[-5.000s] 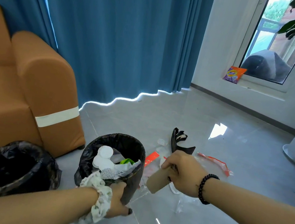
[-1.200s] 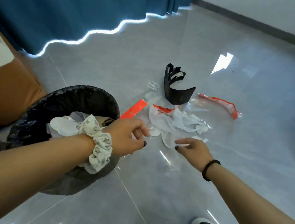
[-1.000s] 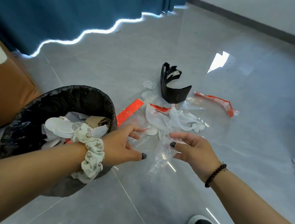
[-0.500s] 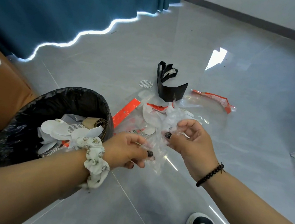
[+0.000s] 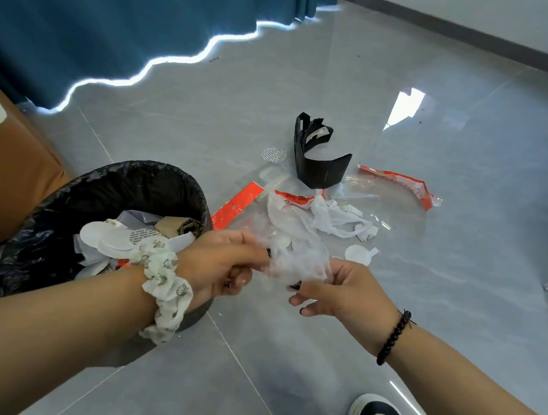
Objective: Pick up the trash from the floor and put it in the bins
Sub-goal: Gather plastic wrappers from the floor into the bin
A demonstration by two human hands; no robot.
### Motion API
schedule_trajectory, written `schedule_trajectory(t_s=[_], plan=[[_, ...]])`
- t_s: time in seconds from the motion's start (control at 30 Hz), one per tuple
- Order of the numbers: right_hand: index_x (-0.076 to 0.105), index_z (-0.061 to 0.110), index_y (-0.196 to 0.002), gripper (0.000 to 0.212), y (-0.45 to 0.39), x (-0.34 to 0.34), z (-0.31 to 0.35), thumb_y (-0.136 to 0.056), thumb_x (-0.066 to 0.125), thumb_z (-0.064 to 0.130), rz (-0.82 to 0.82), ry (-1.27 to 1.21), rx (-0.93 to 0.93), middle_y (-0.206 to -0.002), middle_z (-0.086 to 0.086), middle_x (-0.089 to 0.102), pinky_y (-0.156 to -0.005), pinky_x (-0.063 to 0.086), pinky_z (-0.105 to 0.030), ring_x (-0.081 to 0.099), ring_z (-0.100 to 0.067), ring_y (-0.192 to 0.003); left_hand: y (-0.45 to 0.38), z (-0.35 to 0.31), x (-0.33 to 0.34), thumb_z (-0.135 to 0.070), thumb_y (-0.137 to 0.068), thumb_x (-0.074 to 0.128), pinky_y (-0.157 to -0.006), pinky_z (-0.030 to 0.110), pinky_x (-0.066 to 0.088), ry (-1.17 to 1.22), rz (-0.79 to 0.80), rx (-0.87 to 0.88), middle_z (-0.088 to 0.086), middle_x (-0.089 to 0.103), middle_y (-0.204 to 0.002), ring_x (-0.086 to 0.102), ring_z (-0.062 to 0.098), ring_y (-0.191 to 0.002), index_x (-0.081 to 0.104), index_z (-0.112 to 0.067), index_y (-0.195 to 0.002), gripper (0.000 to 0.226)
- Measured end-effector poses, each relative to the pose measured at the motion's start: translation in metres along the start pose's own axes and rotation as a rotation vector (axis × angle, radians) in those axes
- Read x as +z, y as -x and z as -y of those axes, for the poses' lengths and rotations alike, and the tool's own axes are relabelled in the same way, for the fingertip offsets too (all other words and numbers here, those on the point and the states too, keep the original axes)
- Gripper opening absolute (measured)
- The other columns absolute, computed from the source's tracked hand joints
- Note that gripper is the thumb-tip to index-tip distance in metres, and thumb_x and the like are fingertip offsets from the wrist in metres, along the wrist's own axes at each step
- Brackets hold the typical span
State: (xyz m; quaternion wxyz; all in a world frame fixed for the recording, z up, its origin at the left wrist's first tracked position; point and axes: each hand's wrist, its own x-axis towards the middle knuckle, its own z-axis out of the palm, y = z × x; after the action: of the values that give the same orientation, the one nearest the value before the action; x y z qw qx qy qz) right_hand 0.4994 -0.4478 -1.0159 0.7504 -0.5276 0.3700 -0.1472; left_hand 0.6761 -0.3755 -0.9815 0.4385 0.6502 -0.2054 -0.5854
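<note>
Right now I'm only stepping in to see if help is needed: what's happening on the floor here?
A person is clearing litter. Both hands, left hand and right hand, grip a crumpled clear plastic wrapper between them, just beside the black-lined bin, which already holds paper scraps. On the floor beyond lie a black folded piece, white crumpled wrappers, a red strip and a red-edged clear bag.

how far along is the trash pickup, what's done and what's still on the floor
Done: the bin already holds paper discs and scraps. In hand: left hand and right hand grip a clear plastic wrapper. Left on the floor: black packaging, red strip, white wrappers, red-edged bag.
</note>
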Motion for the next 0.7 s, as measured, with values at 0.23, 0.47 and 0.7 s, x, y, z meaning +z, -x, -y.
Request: schedule_trajectory(t_s=[0.23,0.47,0.7], plan=[[0.064,0.004,-0.083,0.025,-0.002,0.004,0.004,-0.080,0.055,-0.018,-0.121,-0.002,-0.120,-0.075,-0.001,0.065,-0.050,0.047,-0.018,0.054,-0.008,-0.049,0.003,0.006,-0.002,-0.020,-0.054,0.082,-0.061,0.032,0.049,-0.432,0.083,0.160,0.005,0.068,-0.064,0.055,0.022,-0.060,0.070,-0.007,-0.085,0.036],[0.065,0.009,-0.083,0.025,-0.009,0.012,0.004,-0.078,0.058,-0.014,-0.135,-0.061,-0.169,-0.088,-0.004,0.067,-0.061,0.053,-0.023,0.062,-0.013,-0.066,-0.002,0.005,-0.019,-0.032,-0.055,0.080,-0.064,0.031,0.055,-0.617,-0.037,0.426,-0.008,0.072,-0.086,0.059,0.012,-0.059,0.069,-0.018,-0.066,0.021],[0.066,0.007,-0.094,0.020,-0.019,0.010,-0.001,-0.086,0.056,-0.009,-0.194,-0.040,-0.054,-0.106,-0.011,0.066,-0.075,0.059,-0.037,0.071,-0.024,-0.088,-0.016,-0.020,-0.073,-0.018,-0.067,0.073,-0.060,0.021,0.048,-0.654,-0.698,0.710,-0.005,0.063,-0.071,0.055,0.011,-0.056,0.058,-0.022,-0.083,0.023]])
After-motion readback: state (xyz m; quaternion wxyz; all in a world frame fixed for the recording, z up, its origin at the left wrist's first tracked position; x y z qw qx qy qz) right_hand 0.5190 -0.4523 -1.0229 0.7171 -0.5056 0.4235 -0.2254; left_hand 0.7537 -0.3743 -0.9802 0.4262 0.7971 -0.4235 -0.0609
